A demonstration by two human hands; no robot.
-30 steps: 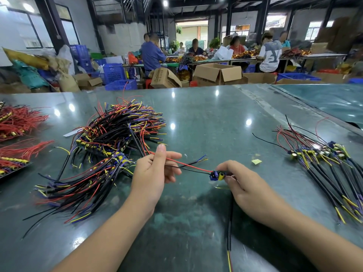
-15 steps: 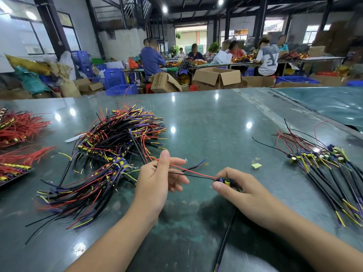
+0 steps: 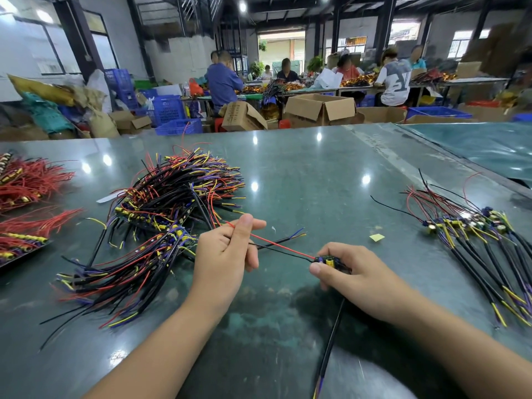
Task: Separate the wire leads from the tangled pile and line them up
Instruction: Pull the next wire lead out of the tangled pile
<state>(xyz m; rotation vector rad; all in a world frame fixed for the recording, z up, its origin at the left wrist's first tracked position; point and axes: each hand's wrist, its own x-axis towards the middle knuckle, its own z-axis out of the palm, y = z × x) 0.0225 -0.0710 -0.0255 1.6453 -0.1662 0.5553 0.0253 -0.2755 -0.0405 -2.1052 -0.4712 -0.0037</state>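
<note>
With my right hand [image 3: 365,279] pinched shut on the lead's yellow part [image 3: 329,261] and my left hand [image 3: 224,254] closed round its red wire [image 3: 276,243] between pile [image 3: 161,214] and row [image 3: 483,240], I'd slide left outward, keeping it taut, then lay it rightward

Both bare forearms reach in from the near edge and angle toward each other over the table. The left hand [image 3: 223,254] is raised with its back to the camera, thumb standing upright, forefinger stretched out to the right and the other fingers curled in, pinching thin strands between thumb and finger. The right hand [image 3: 355,273] sits lower, knuckles up, its thumb [image 3: 318,267] pointing left and pressed against curled fingers, nipping something small. The two hands are close but not touching
</note>
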